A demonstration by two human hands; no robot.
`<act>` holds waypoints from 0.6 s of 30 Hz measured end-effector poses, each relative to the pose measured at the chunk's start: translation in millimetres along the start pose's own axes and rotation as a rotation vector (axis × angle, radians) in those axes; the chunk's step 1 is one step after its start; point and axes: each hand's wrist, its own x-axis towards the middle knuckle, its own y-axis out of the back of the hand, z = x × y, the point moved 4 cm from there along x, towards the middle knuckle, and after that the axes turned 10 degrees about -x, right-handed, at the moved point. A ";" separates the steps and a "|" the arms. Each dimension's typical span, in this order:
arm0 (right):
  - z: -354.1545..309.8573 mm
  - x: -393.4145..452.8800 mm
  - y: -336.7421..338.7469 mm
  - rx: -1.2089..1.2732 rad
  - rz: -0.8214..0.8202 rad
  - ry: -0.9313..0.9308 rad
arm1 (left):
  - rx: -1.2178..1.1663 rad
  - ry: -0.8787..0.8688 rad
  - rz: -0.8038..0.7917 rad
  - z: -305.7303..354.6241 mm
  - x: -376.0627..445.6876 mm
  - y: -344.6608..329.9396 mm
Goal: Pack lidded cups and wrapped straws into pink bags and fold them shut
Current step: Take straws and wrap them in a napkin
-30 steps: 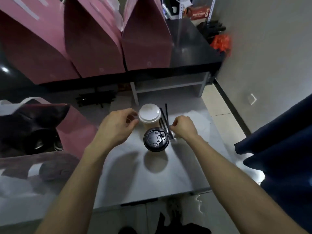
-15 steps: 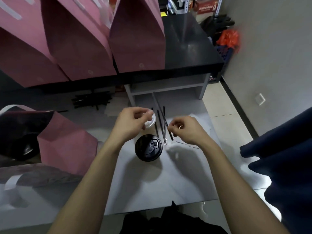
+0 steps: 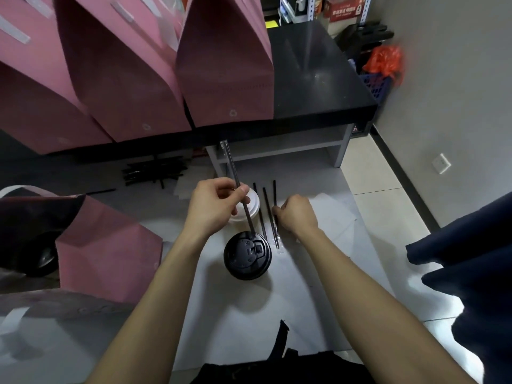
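Observation:
Two cups stand on the white table: one with a black lid nearer me, one with a white lid just behind it. My left hand pinches a wrapped black straw that sticks up and away over the white-lidded cup. My right hand rests on the table, fingers curled on another wrapped straw. Two more wrapped straws lie between the hands. An open pink bag stands at the left.
Three folded pink bags stand in a row on the black counter behind the table. A pile of black straws lies at the back left. A dark cloth hangs at the right. An orange bag sits far right.
My left hand has lifted a wrapped straw off the table so it now points up and away. My right hand has shifted slightly right onto another straw.

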 end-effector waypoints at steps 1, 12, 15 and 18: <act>-1.3 6.5 -3.0 -0.002 0.008 -0.010 | 0.005 0.000 -0.003 -0.7 0.8 0.2; 1.5 12.1 -4.0 -0.038 -0.010 -0.035 | 0.065 0.006 -0.028 9.9 7.2 -15.2; 10.5 6.5 11.9 0.153 -0.005 -0.127 | 0.074 -0.003 -0.029 14.1 5.4 -17.9; 25.1 -6.1 40.2 0.423 0.037 -0.140 | 0.082 -0.007 -0.035 16.9 6.1 -21.9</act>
